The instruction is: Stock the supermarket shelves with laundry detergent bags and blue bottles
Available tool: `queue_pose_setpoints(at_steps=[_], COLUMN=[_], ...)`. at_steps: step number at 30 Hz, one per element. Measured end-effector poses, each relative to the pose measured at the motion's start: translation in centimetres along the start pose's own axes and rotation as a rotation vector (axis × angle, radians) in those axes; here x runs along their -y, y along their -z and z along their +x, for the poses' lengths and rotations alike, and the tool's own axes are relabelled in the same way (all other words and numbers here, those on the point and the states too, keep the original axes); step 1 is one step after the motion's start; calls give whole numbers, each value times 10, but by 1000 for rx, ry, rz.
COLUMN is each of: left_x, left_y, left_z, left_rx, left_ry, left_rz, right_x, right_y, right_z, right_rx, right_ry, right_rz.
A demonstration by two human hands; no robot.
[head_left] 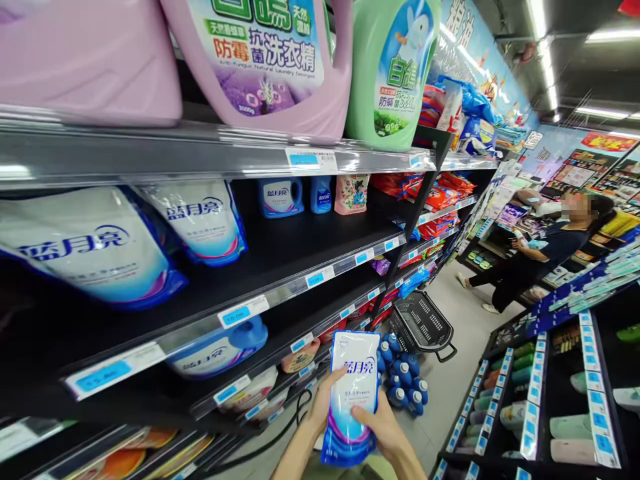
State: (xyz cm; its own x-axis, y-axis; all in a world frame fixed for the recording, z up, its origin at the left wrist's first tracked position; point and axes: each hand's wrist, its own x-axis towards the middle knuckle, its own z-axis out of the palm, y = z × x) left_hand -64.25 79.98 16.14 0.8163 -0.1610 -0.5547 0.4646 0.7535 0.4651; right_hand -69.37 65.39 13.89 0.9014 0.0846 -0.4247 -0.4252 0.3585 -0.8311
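Observation:
Between my two hands I hold a white and blue laundry detergent pouch [355, 390], its printed front towards me and its top pointing away. My left hand [325, 400] grips the pouch's left edge, the thumb lying on the front. On the opposite side, my right hand [383, 423] is closed round the lower right edge, thumb pressed on the front. The fingers behind the pouch are hidden. Similar pouches [200, 220] stand on the shelf to the left, and blue bottles [403, 373] are grouped on the floor just beyond the pouch.
A black shopping basket [423, 320] sits on the aisle floor past the bottles. Large pink [280, 100] and green detergent jugs [387, 80] line the upper left shelf. Another person [540, 247] walks farther along the aisle. A low display rack [535, 400] borders the right side.

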Motion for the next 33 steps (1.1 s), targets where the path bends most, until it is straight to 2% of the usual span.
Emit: queue_pose_setpoints(at_steps=[4,8,11,14,20,24,29,33], left_x=[-14,-20,-13,-4,-4,0,8,4], left_y=[2,9,15,21,34,41,31,23], left_z=[5,-4,-18,-27,-35,-41,-50,-50], left_rx=[-63,81,141,119,176,141,184,165], left_ry=[-195,-370,-444,-493,-487,-484,-487,-506], left_rz=[298,591,697,714,786,782,702,675], right_x=[17,29,36,41,52,61,73,76], right_y=[-14,-23,-28,-32,-45,-47,-46,-48], right_z=[2,5,12,16,16,23,36,42], right_rx=[-8,5,-65,-118,-74,-13,104,24], right_ry=[23,76,174,246,264,157,-62,11], right_rz=[-4,11,3,13,220,314,371,383])
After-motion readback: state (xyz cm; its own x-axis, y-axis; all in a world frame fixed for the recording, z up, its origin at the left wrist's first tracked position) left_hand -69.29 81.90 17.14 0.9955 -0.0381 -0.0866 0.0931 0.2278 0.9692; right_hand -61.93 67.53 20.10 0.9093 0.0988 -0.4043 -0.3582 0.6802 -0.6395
